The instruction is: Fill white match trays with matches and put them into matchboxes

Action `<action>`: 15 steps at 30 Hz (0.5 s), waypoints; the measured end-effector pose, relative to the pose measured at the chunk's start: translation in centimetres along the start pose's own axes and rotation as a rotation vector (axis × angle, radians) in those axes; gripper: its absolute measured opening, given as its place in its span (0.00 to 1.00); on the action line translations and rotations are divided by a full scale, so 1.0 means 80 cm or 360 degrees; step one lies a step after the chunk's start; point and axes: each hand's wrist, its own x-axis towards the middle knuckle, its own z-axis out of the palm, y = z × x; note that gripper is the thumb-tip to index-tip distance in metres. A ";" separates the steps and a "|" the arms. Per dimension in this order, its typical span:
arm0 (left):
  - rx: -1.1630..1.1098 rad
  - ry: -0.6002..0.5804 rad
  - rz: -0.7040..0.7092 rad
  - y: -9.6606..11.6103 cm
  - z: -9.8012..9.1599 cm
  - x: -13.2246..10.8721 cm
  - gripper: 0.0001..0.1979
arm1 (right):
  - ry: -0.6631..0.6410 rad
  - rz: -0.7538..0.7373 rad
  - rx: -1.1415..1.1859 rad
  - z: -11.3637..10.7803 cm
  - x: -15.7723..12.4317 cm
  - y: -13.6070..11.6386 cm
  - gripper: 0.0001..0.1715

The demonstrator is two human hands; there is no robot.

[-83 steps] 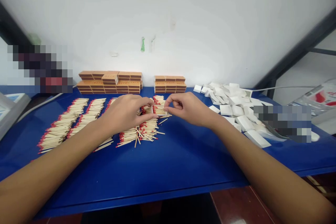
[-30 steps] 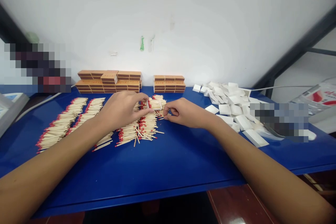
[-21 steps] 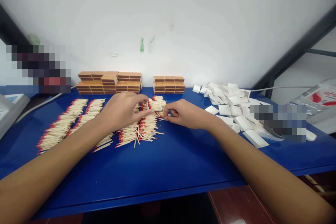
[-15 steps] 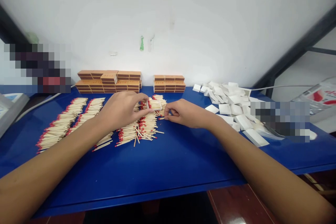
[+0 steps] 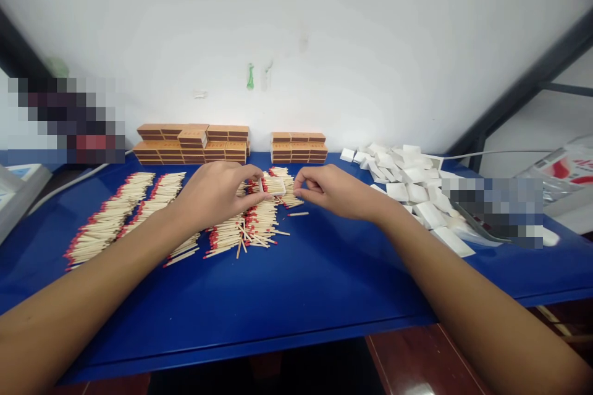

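Observation:
Between thumb and forefinger, my left hand (image 5: 222, 191) grips a small white matchbox tray (image 5: 280, 192) with matches (image 5: 272, 184) in it. The tray is held over rows of red-tipped matches (image 5: 262, 219) on the blue table. Just right of the tray is my right hand (image 5: 327, 190), its fingers pinched together; whatever is between the tips, if anything, is too small to make out. A single match (image 5: 299, 214) lies on the table below the right fingers. Further rows of matches (image 5: 109, 222) lie left of and partly under my left forearm.
Filled-looking matchboxes (image 5: 189, 151) are stacked along the wall, with a smaller stack (image 5: 299, 151) beside them. A heap of white trays (image 5: 403, 176) lies at right, near a blurred-out item (image 5: 491, 210). A cable (image 5: 69, 185) runs at left.
My right hand has risen slightly, up and away from the table beside the tray. A single match now shows apart from the pile beneath it. My left hand stays put with the tray.

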 end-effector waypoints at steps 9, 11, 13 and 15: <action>0.0011 -0.0014 -0.0014 0.001 -0.003 0.001 0.24 | -0.0354 0.0051 0.0039 -0.017 -0.009 -0.010 0.16; 0.0014 -0.0024 -0.0020 0.001 -0.003 0.002 0.25 | -0.0523 0.0051 0.0093 -0.019 -0.013 -0.017 0.21; 0.0009 -0.0036 -0.0026 0.001 -0.003 0.001 0.25 | -0.0672 0.0021 0.0120 -0.019 -0.017 -0.022 0.21; 0.0005 -0.0032 -0.0026 0.000 -0.002 0.001 0.25 | -0.0794 -0.0029 0.0139 -0.017 -0.019 -0.025 0.17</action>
